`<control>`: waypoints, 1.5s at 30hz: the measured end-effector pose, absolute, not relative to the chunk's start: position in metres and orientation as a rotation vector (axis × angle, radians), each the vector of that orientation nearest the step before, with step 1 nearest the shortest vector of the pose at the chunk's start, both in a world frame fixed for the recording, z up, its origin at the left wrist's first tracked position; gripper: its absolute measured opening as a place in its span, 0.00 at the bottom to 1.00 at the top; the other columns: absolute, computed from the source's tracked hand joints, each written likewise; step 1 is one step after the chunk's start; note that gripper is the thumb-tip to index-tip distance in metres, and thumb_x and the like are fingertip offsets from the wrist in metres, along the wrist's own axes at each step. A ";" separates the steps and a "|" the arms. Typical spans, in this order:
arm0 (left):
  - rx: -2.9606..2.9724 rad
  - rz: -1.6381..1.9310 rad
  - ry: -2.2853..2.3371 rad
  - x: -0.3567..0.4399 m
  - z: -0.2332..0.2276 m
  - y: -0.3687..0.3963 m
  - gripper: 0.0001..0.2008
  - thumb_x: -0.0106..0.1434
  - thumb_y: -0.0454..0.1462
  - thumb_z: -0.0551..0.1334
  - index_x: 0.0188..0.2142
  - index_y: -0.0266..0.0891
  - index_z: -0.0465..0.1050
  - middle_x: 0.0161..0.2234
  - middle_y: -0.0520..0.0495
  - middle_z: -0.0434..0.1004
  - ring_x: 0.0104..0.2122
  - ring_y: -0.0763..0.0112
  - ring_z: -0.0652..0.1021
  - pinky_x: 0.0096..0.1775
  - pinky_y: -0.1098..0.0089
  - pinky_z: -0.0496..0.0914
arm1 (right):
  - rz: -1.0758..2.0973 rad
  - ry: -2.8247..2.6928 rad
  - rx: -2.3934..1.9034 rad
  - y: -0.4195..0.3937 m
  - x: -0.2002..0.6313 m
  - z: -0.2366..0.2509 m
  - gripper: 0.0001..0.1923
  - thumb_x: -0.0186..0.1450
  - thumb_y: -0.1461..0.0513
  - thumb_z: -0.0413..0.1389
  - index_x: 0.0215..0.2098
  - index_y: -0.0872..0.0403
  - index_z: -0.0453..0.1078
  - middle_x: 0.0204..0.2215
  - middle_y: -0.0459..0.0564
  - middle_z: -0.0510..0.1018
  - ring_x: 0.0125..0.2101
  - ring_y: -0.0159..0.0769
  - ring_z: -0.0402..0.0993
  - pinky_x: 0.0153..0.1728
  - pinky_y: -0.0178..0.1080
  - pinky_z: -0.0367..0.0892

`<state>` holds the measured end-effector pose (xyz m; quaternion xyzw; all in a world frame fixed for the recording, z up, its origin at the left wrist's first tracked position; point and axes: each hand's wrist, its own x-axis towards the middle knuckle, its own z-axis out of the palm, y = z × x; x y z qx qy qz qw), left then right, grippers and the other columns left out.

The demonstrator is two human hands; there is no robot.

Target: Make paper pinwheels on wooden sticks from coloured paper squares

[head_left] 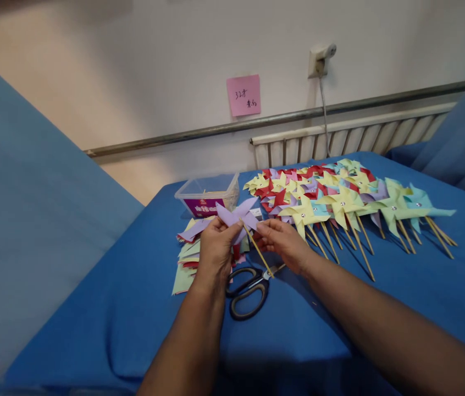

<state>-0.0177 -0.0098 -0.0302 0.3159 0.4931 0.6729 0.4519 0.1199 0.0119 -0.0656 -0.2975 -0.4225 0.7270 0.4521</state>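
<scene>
Purple paper pinwheel [238, 215] is held up just above the blue-covered table [381, 308], near its far-left part, in front of the clear plastic box [210, 192]. Left hand [216, 247] is closed around the paper from below, thumb pressed on the pinwheel's centre; right hand [284, 242] is pinched narrow at the right of the centre, fingertips close to the wooden stick [257, 248], though the exact contact is hidden by the fingers. Stick is seen slanting from behind the centre down toward the scissors [249, 289], which lie flat and apart from both hands, near the middle of the table. For the step judged to be in hand, fixing stick to paper, the folded tips should be kept stacked under the thumb, the stick kept steady behind the centre, and pressure applied straight through so thin paper is not torn or creased. Pinwheel looks like light card, four pointed blades, one blade sticking up and right, no pin head visible at its centre. Cut paper sheets [187, 258] in yellow, red and purple are piled under the left hand toward the left edge. Finished pinwheels [339, 201] in yellow, red, cyan and purple are laid in overlapping rows along the far-right part, sticks pointing toward the near edge.
</scene>
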 end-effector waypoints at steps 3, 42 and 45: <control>0.760 1.790 1.221 -0.020 -0.029 -0.009 0.20 0.39 0.33 0.74 0.33 0.32 0.74 0.27 0.48 0.80 0.26 0.71 0.77 0.36 0.68 0.71 | 1.790 -1.119 -0.749 0.007 0.115 -0.065 0.21 0.45 0.52 0.70 0.28 0.55 0.70 0.23 0.42 0.75 0.23 0.28 0.69 0.27 0.34 0.65; 0.724 1.737 1.138 -0.015 -0.024 -0.012 0.16 0.42 0.37 0.74 0.30 0.34 0.73 0.27 0.50 0.78 0.27 0.73 0.77 0.34 0.72 0.69 | 1.896 -1.111 -0.678 -0.004 0.107 -0.070 0.19 0.52 0.49 0.66 0.27 0.55 0.71 0.23 0.46 0.77 0.21 0.28 0.71 0.25 0.33 0.64; 0.717 1.722 1.143 -0.015 -0.024 -0.013 0.16 0.42 0.36 0.74 0.29 0.34 0.74 0.26 0.50 0.78 0.26 0.73 0.76 0.34 0.72 0.69 | 1.918 -1.114 -0.687 -0.007 0.106 -0.069 0.20 0.50 0.49 0.67 0.27 0.55 0.70 0.23 0.46 0.78 0.21 0.29 0.72 0.26 0.34 0.66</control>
